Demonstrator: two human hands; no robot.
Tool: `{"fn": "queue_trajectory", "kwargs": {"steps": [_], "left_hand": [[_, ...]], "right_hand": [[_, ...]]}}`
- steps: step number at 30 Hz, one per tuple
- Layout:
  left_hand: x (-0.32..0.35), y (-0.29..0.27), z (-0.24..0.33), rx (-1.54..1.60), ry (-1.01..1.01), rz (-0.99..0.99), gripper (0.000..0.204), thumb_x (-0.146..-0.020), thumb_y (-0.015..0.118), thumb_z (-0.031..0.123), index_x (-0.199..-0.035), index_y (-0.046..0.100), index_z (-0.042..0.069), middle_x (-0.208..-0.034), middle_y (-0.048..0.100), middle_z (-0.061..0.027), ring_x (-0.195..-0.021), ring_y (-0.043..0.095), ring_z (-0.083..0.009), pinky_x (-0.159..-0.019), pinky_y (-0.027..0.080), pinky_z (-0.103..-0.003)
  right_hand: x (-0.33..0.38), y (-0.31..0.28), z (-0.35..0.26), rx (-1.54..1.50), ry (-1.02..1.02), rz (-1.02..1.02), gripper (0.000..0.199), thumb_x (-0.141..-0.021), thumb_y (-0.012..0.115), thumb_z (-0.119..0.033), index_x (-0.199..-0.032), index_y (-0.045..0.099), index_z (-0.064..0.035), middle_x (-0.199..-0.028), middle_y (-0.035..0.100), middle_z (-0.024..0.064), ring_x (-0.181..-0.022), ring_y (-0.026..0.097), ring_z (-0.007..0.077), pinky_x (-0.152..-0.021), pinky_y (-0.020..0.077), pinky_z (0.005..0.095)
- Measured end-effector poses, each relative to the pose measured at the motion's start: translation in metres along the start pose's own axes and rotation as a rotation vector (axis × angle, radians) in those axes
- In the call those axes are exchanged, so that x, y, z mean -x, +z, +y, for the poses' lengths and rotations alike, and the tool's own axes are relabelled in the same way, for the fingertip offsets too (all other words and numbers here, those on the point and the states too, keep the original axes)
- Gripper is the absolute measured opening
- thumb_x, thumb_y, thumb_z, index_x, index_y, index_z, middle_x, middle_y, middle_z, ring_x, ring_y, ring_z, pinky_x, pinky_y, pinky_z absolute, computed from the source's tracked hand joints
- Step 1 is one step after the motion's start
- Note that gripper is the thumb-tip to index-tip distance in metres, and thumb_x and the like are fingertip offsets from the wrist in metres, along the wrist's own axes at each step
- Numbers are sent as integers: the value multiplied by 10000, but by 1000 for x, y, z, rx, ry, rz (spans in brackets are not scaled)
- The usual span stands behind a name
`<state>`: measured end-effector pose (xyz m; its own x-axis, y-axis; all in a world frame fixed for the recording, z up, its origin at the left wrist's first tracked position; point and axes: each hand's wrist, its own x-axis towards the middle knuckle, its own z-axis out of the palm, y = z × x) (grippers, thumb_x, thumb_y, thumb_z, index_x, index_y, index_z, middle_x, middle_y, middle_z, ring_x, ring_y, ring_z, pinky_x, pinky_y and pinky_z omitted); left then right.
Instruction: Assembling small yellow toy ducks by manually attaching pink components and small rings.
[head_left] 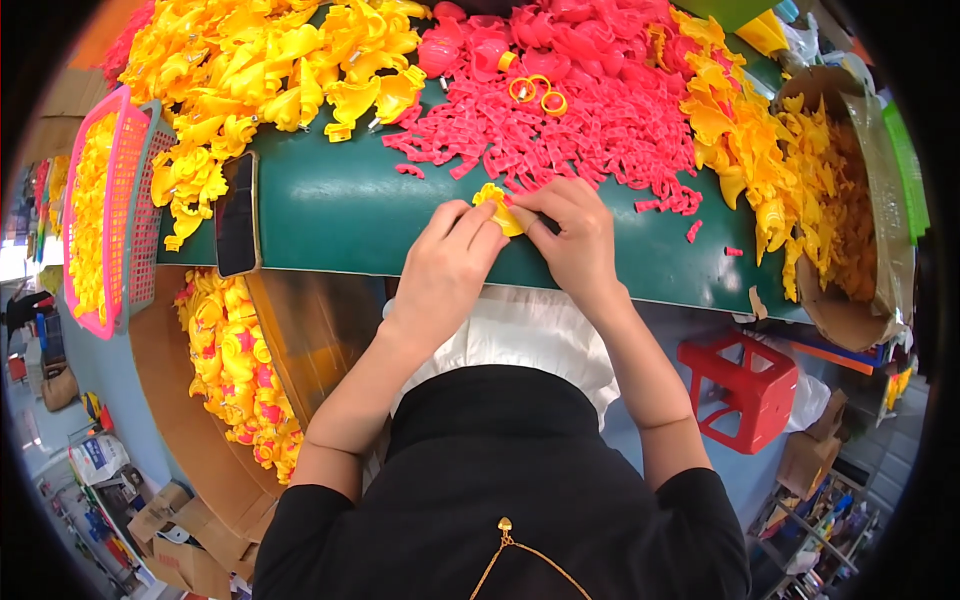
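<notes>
Pinched between the fingertips of both hands, a yellow plastic piece [508, 223] is held above the green table [330, 215], close to the middle of its near edge. Its left part is gripped by the left hand [450, 260] and its right part by the right hand [575, 235], the two hands being nearly joined over it. A small red spot is seen at the right fingertips; whether it belongs to the piece cannot be told.

Beyond the hands, small pink strips [560, 140] are heaped toward the far edge, with yellow rings [522, 90] laid on top. The far left corner is covered by a pile of yellow molded parts [240, 70]; more yellow parts [770, 200] are spread along the right edge, running into a cardboard box [888, 215]. A phone [237, 215] is placed at the near edge, toward the left corner, beside a pink basket [124, 165].
</notes>
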<state>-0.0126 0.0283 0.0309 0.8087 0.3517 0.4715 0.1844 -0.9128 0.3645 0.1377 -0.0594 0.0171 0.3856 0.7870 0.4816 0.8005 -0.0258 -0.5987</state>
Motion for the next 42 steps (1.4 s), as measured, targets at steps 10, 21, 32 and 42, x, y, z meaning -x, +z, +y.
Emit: {"fn": "queue_trajectory", "kwargs": {"steps": [10, 21, 32, 42], "left_hand": [[0, -12, -23, 8, 65, -112, 201, -776, 650, 7, -976, 634, 8, -1123, 634, -106, -1081, 558, -297, -911, 497, -391], [24, -2, 2, -8, -18, 39, 327, -701, 783, 135, -952, 607, 22, -1082, 625, -103, -1224, 479, -366, -987, 455, -429], [8, 37, 27, 191, 207, 96, 289, -607, 703, -10, -883, 641, 46, -982, 637, -74, -1132, 537, -359, -901, 489, -402], [-15, 53, 34, 184, 377, 38, 220, -679, 640, 47, -896, 644, 13, -998, 636, -79, -938, 601, -271, -762, 536, -339]], "right_hand": [[-5, -17, -15, 85, -44, -177, 193, -855, 671, -203, -977, 734, -67, -941, 602, 72, -915, 514, 281, -818, 452, 396], [-150, 81, 10, 653, -80, -66, 162, -684, 649, -189, -762, 728, -73, -849, 680, 93, -948, 562, 284, -783, 421, 425], [-102, -30, 11, -201, 244, 25, 125, -767, 681, -115, -821, 691, -3, -813, 690, 82, -713, 649, 162, -648, 509, 263], [60, -109, 30, -865, 888, 16, 165, -857, 699, -80, -996, 691, 9, -843, 687, 44, -707, 626, 73, -603, 479, 196]]}}
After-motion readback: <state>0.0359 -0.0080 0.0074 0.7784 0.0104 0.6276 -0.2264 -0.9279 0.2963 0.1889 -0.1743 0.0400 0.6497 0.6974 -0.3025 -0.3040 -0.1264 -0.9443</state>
